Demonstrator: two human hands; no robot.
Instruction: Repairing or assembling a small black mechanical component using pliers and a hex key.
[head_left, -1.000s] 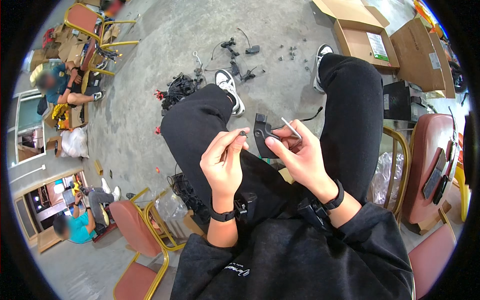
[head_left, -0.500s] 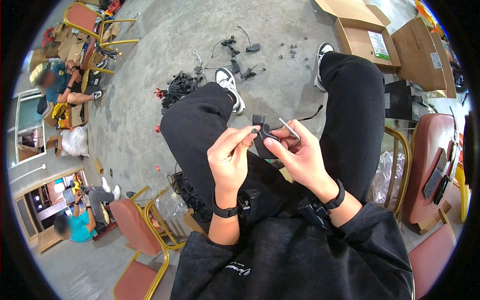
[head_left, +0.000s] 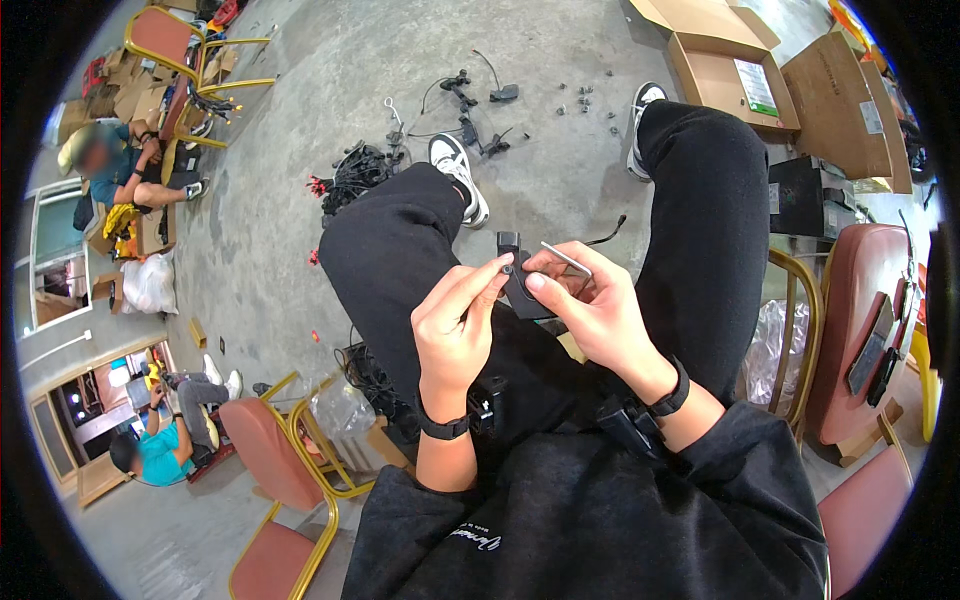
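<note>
Between thumb and fingertips, my left hand pinches a small round black piece, which looks like a screw. My right hand is closed on a flat black device with a narrow upright end, held over my lap. A silvery L-shaped hex key also sits in the right hand, sticking out past the index finger. From behind those fingers a thin black cable runs out to the right. The two hands nearly meet at the device. My right fingers hide part of it.
On the floor ahead lie a heap of black cables, cabled black parts and several small pieces. An open cardboard box stands at the far right. Padded chairs flank me. Two people sit at the left.
Both hands have shifted slightly left with what they hold. The black device has turned a little, and the cable's free end has swung left.
</note>
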